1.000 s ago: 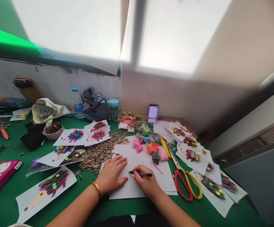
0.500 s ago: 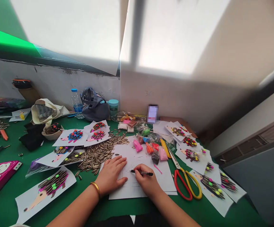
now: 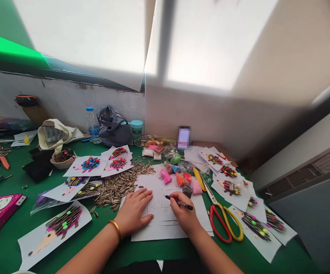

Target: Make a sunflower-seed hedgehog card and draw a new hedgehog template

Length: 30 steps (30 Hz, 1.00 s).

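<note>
White paper (image 3: 165,230) lies on the green table in front of me, with a faint line drawing on it. My left hand (image 3: 135,209) rests flat on the paper's left part, fingers stretched out, a gold bangle at the wrist. A black pen (image 3: 181,203) is pinched in my right hand (image 3: 183,215), its tip at the upper right of the drawing. Several bagged lumps of coloured clay (image 3: 179,179) sit on the far part of the paper. Left of it spreads a heap of sunflower seeds (image 3: 115,188).
Scissors (image 3: 224,222) with red and yellow handles lie right of the paper, by a yellow cutter (image 3: 198,179). Hedgehog pictures (image 3: 233,186) are spread at right, more (image 3: 56,228) at left. A bag (image 3: 115,131), bottle (image 3: 92,127), cup (image 3: 137,131) and phone (image 3: 183,137) stand along the wall.
My right hand with the pen has moved right and slightly away from me, uncovering more of the drawing. My left hand has stayed in place.
</note>
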### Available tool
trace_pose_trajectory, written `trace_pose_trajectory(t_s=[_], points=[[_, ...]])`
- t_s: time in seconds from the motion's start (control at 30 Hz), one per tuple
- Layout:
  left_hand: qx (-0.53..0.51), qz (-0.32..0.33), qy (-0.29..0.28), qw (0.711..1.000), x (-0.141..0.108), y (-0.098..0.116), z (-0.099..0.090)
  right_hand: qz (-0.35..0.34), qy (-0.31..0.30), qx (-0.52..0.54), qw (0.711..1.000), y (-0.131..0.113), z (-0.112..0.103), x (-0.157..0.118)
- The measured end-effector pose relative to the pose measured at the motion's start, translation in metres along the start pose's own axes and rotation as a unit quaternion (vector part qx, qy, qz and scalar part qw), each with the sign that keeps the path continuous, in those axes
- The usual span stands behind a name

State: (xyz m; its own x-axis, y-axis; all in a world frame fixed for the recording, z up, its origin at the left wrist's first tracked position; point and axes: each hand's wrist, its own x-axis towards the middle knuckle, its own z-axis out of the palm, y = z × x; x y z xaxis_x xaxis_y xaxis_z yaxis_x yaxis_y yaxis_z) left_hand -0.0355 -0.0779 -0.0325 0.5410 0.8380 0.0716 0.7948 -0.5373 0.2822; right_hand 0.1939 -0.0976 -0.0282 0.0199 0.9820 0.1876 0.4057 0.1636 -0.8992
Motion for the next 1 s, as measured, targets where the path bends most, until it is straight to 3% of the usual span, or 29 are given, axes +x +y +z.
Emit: trace_pose_trajectory(t_s=[0.23,0.47,0.83,1.0], points=[[0.004,0.0,0.0,1.0,-0.001,0.0,-0.001,0.003,-0.025,0.004,1.0,0.006,0.015,-0.002],[0.001,0.004,0.009,1.0,-0.002,-0.002,0.001,-0.005,-0.029,-0.018,0.999,0.002,0.015,-0.001],[0.002,0.005,0.014,1.0,-0.001,-0.002,0.001,-0.008,0.015,-0.019,1.0,0.005,0.013,0.0],[0.007,0.009,0.012,1.0,0.0,-0.003,0.002,-0.009,0.001,-0.031,0.999,0.003,0.014,0.001]])
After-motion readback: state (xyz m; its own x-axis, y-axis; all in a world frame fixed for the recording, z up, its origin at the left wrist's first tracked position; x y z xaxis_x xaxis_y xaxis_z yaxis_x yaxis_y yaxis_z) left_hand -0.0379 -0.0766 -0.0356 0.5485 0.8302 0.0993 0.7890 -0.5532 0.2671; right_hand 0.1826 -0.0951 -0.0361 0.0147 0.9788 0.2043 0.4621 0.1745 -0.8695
